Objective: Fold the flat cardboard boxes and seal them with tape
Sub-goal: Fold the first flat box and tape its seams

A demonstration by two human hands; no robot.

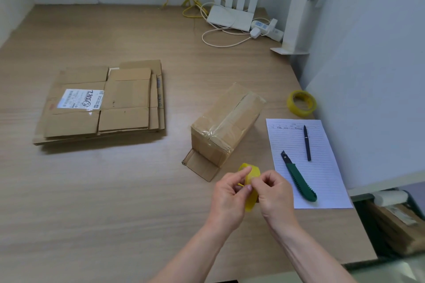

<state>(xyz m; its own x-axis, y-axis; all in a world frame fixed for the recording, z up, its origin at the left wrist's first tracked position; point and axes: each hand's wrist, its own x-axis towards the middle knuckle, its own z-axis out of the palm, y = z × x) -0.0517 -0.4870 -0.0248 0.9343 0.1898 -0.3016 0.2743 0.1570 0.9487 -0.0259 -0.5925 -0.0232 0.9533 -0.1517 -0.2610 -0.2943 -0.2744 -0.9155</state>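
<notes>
Nearest the camera, both hands pinch a yellow tape roll (250,190) — left hand (228,193) with fingers curled round its near edge, right hand (274,193) picking at it, seemingly hunting the loose end. Just beyond and slightly left lies the folded box (220,126), its long axis running away to the right, near flap (202,165) open toward the hands, about equally near both. Farther left on the table (115,190), the flat cardboard boxes (103,103) carry a label — its handwriting is not readable.

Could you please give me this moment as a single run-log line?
hands: left hand and right hand pinch tape roll | folded box: near flap open | flat boxes: stacked | spare tape roll: idle
</notes>
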